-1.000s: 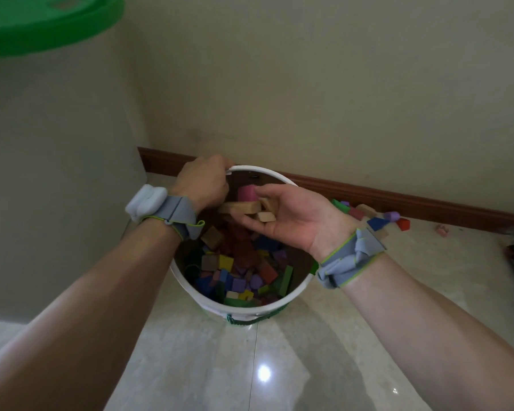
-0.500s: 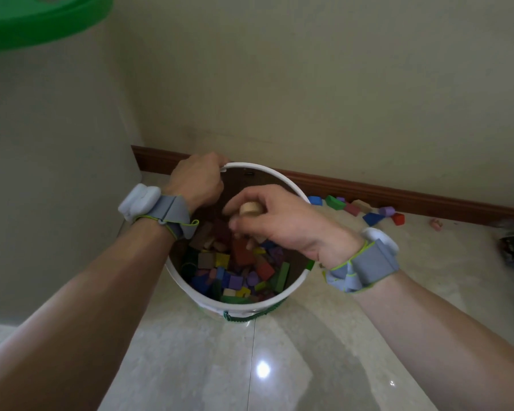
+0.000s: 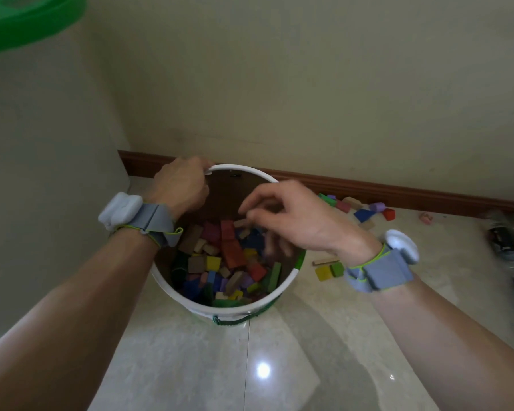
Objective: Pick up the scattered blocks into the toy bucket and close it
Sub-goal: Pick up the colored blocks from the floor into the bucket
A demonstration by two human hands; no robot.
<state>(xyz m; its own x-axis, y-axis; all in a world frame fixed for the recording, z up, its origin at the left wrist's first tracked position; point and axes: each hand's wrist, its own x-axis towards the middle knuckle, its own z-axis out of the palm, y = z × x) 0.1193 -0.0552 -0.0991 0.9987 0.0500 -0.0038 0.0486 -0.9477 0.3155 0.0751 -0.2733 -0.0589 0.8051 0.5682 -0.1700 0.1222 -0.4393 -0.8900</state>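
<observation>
A white toy bucket (image 3: 190,301) stands on the floor in front of me, holding several coloured and plain wooden blocks (image 3: 230,253). My left hand (image 3: 181,186) grips the bucket's far left rim. My right hand (image 3: 288,218) hovers palm down over the bucket's right side, fingers spread and blurred, with no block in them. More blocks (image 3: 361,213) lie scattered by the skirting board to the right. A yellow and a green block (image 3: 328,269) sit just right of the bucket. The green lid (image 3: 21,19) shows at the top left corner.
A wall corner with a brown skirting board (image 3: 398,192) runs right behind the bucket. A pale cabinet side (image 3: 42,173) rises at the left. A dark crumpled object (image 3: 511,241) lies at the far right. A small pink piece (image 3: 426,218) sits near the skirting.
My right hand turned palm down over the bucket and let go of the wooden and pink blocks it held; they dropped in. The left hand stayed on the rim.
</observation>
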